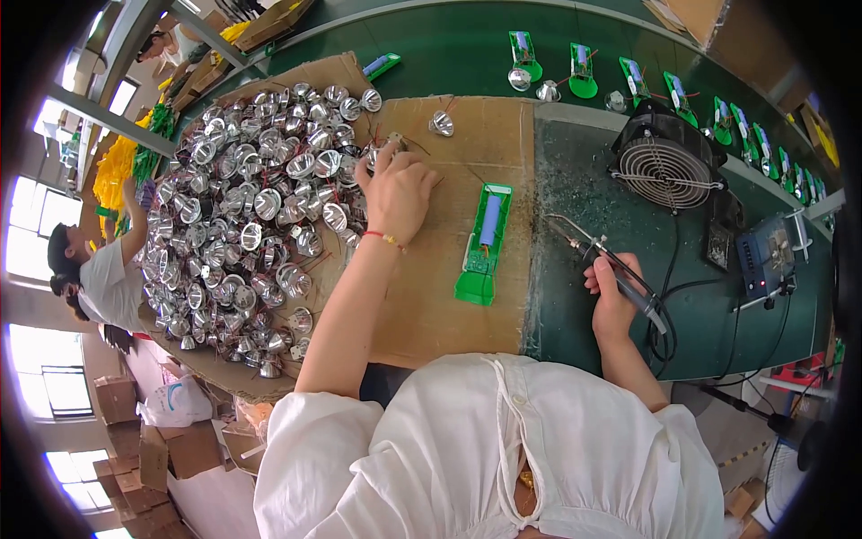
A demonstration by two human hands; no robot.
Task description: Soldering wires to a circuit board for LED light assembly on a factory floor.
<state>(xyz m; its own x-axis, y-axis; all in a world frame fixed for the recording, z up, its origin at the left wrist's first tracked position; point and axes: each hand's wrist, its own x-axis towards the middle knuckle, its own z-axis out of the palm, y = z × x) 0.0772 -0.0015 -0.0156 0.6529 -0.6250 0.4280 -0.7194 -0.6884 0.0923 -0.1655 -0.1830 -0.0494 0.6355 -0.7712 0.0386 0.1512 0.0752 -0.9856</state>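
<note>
At the right edge of a large heap of silver reflector cups point(256, 202), many with thin wires, my left hand point(400, 193) has its fingers curled on one reflector cup point(373, 158). The fingers partly cover that cup. My right hand point(616, 292) grips a soldering iron point(632, 289) by its dark handle, the tip pointing up and left. Between my hands, a green flashlight housing point(480, 247) lies open on the cardboard, showing a blue battery cell point(490, 220) and a small circuit board. Farther back, a single reflector cup point(441, 123) rests apart from the heap.
A black fan point(664, 166) with a round grille stands behind the iron, near a blue soldering station point(765, 259) and loose cables. Green housings with cells point(582, 67) line the far belt. Cardboard point(431, 314) covers the bench. People sit at the left.
</note>
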